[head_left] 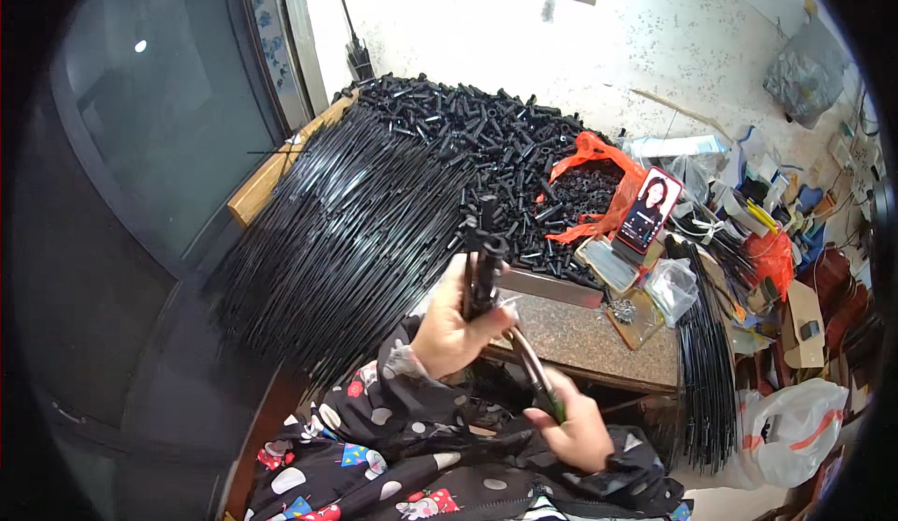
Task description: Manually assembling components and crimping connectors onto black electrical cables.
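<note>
My left hand [447, 332] is closed around a black tubular part [486, 264], held upright with its hollow end facing up. Thumb and fingers wrap its lower portion, so I cannot tell whether it is one piece or several. Closed as well, my right hand [578, 430] grips a long, curved, pliers-like tool [529, 362] with a shiny shaft and some green at the grip. The tool slants up toward the left hand; where its tip meets the black part is hidden by the thumb. Left of my hands lies a wide spread of thin black rods [346, 212].
A heap of short black tubes [468, 119] covers the table's back. An orange-red bag [608, 151] holds small black parts. At right are a propped phone [650, 210], a dish of small metal pieces [634, 317], a rod bundle [703, 381] and a white plastic bag [795, 427].
</note>
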`<state>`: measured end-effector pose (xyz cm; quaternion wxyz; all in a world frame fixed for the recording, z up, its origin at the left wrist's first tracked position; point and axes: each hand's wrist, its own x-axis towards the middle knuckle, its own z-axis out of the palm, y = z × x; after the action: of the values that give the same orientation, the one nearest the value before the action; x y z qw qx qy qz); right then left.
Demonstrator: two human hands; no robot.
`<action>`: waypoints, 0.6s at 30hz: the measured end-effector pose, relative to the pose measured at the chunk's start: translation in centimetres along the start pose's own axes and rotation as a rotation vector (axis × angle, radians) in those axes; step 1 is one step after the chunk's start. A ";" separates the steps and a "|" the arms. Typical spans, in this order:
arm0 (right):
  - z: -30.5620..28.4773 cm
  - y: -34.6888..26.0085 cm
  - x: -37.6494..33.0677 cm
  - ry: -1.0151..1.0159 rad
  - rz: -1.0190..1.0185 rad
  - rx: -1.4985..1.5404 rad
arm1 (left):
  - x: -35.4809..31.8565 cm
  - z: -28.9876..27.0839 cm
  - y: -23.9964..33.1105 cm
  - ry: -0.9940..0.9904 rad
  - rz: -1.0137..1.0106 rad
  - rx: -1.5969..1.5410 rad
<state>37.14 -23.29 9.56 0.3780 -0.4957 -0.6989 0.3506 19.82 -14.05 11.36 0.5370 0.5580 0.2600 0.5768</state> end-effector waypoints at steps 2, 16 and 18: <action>-1.4 0.9 -0.9 -0.025 0.221 0.449 | 0.0 -1.1 -0.5 -0.027 0.111 -0.165; -5.2 -1.3 0.3 0.381 -0.569 -1.097 | -0.5 -1.5 -0.2 -0.192 0.005 -0.371; -5.6 -0.7 0.8 0.503 -0.797 -1.281 | -0.5 -1.3 0.0 -0.168 0.000 -0.325</action>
<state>41.55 -22.11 12.88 0.2629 -0.3936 -0.7829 -0.4038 18.52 -14.14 10.83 0.6400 0.5101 0.1178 0.5624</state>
